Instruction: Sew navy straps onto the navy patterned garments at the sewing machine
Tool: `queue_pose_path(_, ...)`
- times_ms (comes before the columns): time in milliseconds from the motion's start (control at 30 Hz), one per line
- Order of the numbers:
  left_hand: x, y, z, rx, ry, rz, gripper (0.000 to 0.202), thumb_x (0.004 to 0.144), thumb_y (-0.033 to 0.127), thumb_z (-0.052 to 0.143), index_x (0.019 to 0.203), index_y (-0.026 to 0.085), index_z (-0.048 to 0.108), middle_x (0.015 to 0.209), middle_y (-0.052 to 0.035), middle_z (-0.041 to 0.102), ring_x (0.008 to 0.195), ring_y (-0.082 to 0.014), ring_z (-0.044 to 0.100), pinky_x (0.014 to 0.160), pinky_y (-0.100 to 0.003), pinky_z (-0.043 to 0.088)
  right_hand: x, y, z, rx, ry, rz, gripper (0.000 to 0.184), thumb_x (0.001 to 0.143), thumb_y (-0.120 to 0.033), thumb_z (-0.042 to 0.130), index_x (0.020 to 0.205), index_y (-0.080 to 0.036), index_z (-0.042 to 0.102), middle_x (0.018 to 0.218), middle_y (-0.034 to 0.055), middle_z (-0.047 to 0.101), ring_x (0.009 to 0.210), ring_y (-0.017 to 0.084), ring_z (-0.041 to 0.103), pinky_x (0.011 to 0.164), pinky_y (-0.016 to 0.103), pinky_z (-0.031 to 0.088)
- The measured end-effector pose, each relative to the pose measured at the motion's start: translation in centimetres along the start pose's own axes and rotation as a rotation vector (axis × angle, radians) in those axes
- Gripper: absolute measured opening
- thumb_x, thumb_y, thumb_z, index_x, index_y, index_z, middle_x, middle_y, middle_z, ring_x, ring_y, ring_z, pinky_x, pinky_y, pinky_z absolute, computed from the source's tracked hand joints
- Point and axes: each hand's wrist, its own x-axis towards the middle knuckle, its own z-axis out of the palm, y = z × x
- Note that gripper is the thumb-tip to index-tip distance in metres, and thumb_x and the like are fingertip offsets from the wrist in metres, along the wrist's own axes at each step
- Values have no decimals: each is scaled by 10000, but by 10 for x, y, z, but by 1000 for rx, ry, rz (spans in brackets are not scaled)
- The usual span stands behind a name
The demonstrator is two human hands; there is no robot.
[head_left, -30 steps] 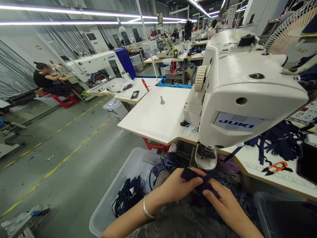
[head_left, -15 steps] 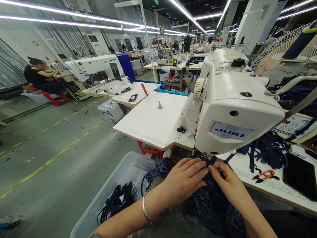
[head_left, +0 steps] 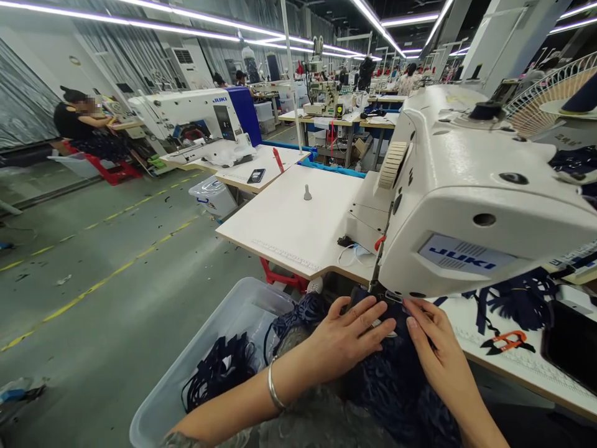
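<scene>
Dark navy lace fabric [head_left: 392, 386] lies in my lap under the head of a white JUKI sewing machine [head_left: 471, 205]. My left hand [head_left: 347, 339], with a silver bangle on its wrist, lies flat on the fabric with the fingers stretched toward the needle area. My right hand [head_left: 436, 354] presses flat on the same fabric just to the right, fingertips right below the machine head. The presser foot is mostly hidden by my hands and the machine.
A clear plastic bin [head_left: 196, 379] with dark straps stands at my left. Orange thread snips [head_left: 508, 341], navy strips [head_left: 517, 302] and a black phone [head_left: 571, 345] lie on the white table [head_left: 298, 224]. Another person [head_left: 81, 124] sits at a far machine across the aisle.
My hands moved from my lap up under the machine head and flattened the navy fabric there. The small folded piece pinched earlier is now under my fingers at the needle.
</scene>
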Motion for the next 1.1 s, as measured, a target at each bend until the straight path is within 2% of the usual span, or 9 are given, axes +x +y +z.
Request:
queue_pose_path(100,0,2,2,19,4,-29,410,993,350,463,1392,256,443,1496,-66,394,1420,-198,281,1137,-388,187,9,0,0,14,-20,28,374,940,-440,455,1207,-258,644,1247,98,506,1176,265,517,933,408,510)
queue_pose_path(333,2,5,8,19,34,-70,426,996,353,459,1406,240,431,1509,-63,372,1423,-211,275,1147,-395,164,19,0,0,25,-22,-5,324,945,-431,455,1127,-254,656,1083,75,530,1078,236,551,949,404,489)
queue_pose_path(500,4,6,9,17,25,-87,405,1018,348,401,1405,231,433,1511,-45,369,1420,-216,275,1143,-406,148,22,5,2,34,-31,-42,286,951,-387,462,1106,-247,657,1148,81,529,1153,234,517,972,374,460)
queue_pose_path(700,5,9,10,23,35,-105,390,1012,329,420,1388,229,451,1508,-50,373,1417,-216,284,1137,-396,162,26,5,3,31,-23,-66,285,953,-369,466,1121,-252,665,1176,77,547,1193,236,500,1011,365,425)
queue_pose_path(867,5,11,10,21,45,-124,391,1014,323,418,1390,223,449,1507,-49,376,1418,-215,285,1148,-395,133,27,3,2,11,-30,-62,310,953,-390,453,1110,-251,681,1143,81,560,1147,237,538,970,352,458)
queue_pose_path(1100,6,11,12,59,64,-117,389,1005,326,447,1380,221,466,1498,-60,390,1413,-223,296,1136,-399,174,25,3,2,-10,-38,9,343,949,-445,445,1117,-256,676,1152,87,540,1161,260,530,908,356,490)
